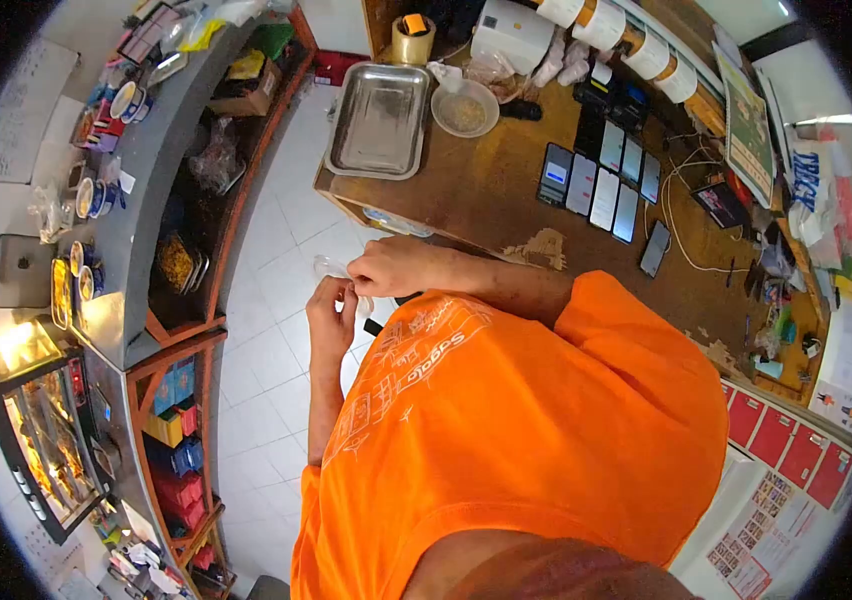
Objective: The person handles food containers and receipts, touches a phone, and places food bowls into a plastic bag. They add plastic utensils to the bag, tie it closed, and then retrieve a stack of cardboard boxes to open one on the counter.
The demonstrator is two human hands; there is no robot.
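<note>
A person in an orange shirt (536, 400) pinches a small, clear plastic item (324, 266) between left hand (330, 316) and right hand (378, 268), fingertips meeting. It is above the tiled floor (271, 310), left of the brown table (486, 190). Its visible parts lie far-left and near-right of the fingers; its exact long axis and pointing direction cannot be told.

A lane of tiled floor (271, 400) passes between shelves (250, 175) and surface (496, 190); tray (378, 120), bowl (466, 113) and phones (603, 198) obstruct reach.
</note>
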